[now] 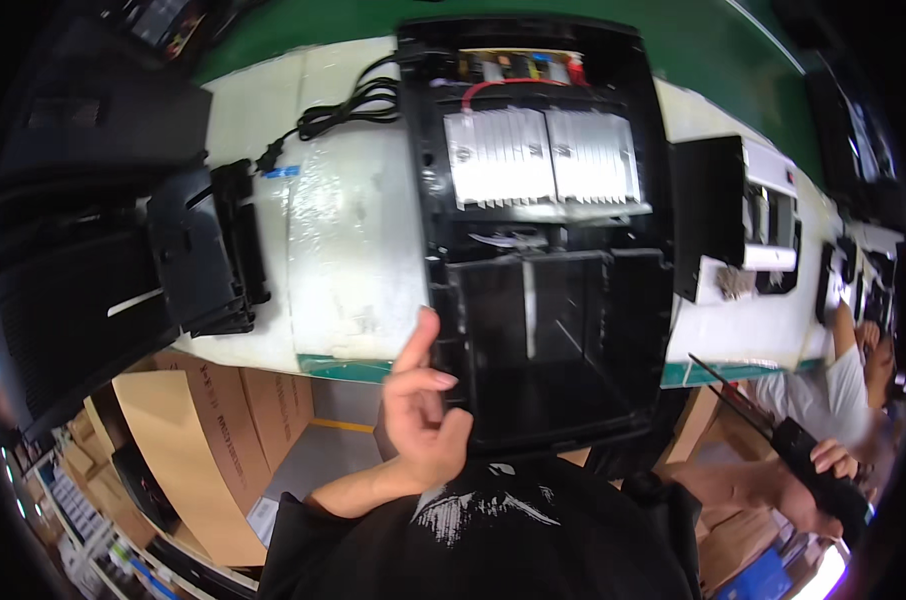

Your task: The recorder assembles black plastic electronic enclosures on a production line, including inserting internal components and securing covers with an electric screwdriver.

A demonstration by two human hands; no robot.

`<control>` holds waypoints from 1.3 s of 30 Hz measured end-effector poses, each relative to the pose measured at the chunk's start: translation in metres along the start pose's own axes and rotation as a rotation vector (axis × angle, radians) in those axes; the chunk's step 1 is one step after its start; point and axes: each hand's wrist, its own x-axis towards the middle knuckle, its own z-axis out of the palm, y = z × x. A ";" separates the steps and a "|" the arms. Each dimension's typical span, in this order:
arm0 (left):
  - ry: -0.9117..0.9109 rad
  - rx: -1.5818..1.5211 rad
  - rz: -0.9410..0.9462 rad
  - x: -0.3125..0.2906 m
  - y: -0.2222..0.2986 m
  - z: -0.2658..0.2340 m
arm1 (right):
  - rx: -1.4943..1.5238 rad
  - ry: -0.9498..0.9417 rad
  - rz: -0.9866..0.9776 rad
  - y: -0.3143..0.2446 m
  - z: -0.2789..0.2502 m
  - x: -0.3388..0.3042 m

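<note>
A large black housing (443,340) lies open in front of me. In its upper half sit two silver finned metal blocks (498,155), with a red wire (470,95) and small electronic parts beyond them; the lower half is a deep black box-shaped hollow. My left hand (423,415) is at the housing's near left edge, index finger stretched out, other fingers loosely bent, holding nothing. Whether it touches the edge I cannot tell. Out to the right, my right hand (831,462) is wrapped round a black power screwdriver (808,455) with a long thin bit pointing toward the bench.
A black cable (348,110) lies coiled left of the housing on the white-covered bench (358,250). Black panels (198,250) stack at the left; a white-and-black unit (768,230) stands at the right. Cardboard boxes (203,450) stand below left. Another person (823,390) works at far right.
</note>
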 end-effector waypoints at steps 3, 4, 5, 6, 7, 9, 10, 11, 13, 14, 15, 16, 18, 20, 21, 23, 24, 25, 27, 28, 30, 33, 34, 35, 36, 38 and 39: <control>-0.021 0.025 0.007 0.001 0.003 -0.004 | -0.009 -0.002 0.043 0.010 -0.003 0.008; -0.007 0.037 0.014 -0.001 0.005 -0.005 | -0.006 0.007 0.042 0.011 -0.010 0.005; -0.015 0.060 0.009 -0.001 0.005 -0.006 | -0.016 0.009 0.049 0.011 -0.010 0.007; -0.025 0.081 0.003 -0.001 0.005 -0.007 | -0.026 0.012 0.056 0.013 -0.012 0.010; -0.009 0.084 -0.004 -0.001 0.005 -0.008 | -0.022 -0.001 0.067 0.014 -0.014 0.014; -0.042 0.150 -0.007 0.000 0.005 -0.010 | -0.022 -0.038 0.138 0.015 -0.013 0.020; -0.034 0.161 0.000 0.001 0.004 -0.010 | 0.001 -0.032 0.160 0.018 -0.014 0.020; -0.031 0.157 -0.013 0.002 0.004 -0.010 | -0.008 -0.034 0.171 0.020 -0.010 0.023; -0.037 0.179 0.014 0.002 0.004 -0.009 | 0.037 -0.026 0.173 0.023 -0.005 0.027; -0.038 0.173 -0.004 0.002 0.003 -0.009 | 0.023 -0.026 0.187 0.025 -0.004 0.030; -0.028 0.154 0.003 0.003 0.002 -0.008 | 0.020 -0.026 0.177 0.026 -0.003 0.033; -0.014 0.142 0.011 0.001 0.005 -0.009 | 0.025 -0.025 0.170 0.026 -0.002 0.034; -0.020 0.151 0.009 0.002 0.003 -0.009 | -0.026 -0.006 0.157 0.025 -0.004 0.033; -0.056 0.167 0.020 0.003 0.002 -0.011 | -0.071 0.034 0.177 0.027 0.003 0.031; -0.060 0.170 0.018 0.003 0.002 -0.010 | -0.071 0.039 0.179 0.027 0.007 0.029; -0.012 0.069 0.022 0.002 -0.001 -0.007 | -0.215 0.141 0.130 0.026 0.011 0.025; -0.015 0.070 0.024 0.002 -0.001 -0.008 | -0.214 0.144 0.128 0.026 0.012 0.023; -0.030 0.080 0.027 0.003 -0.001 -0.009 | -0.238 0.146 0.120 0.026 0.013 0.021; -0.048 0.090 0.040 0.003 -0.001 -0.010 | -0.256 0.152 0.104 0.025 0.011 0.017; -0.039 0.095 0.022 0.001 0.001 -0.010 | -0.191 0.124 0.123 0.024 0.009 0.015; -0.033 0.102 0.017 -0.001 0.002 -0.011 | -0.057 0.066 0.153 0.021 0.004 0.012; -0.031 0.086 0.001 -0.002 0.003 -0.010 | 0.074 0.010 0.170 0.021 -0.003 0.009; -0.036 0.091 0.007 0.000 0.002 -0.011 | 0.058 -0.008 0.166 0.021 -0.004 0.009; -0.043 0.096 0.004 -0.001 0.002 -0.010 | 0.037 -0.023 0.168 0.019 -0.004 0.008; -0.054 0.091 0.003 -0.001 0.003 -0.009 | 0.029 -0.016 0.164 0.017 -0.004 0.008; -0.049 0.110 -0.019 0.000 0.003 -0.010 | -0.030 0.060 0.107 0.011 -0.001 0.008; -0.010 0.130 0.002 0.003 0.003 -0.003 | -0.075 0.069 0.089 0.007 0.001 0.008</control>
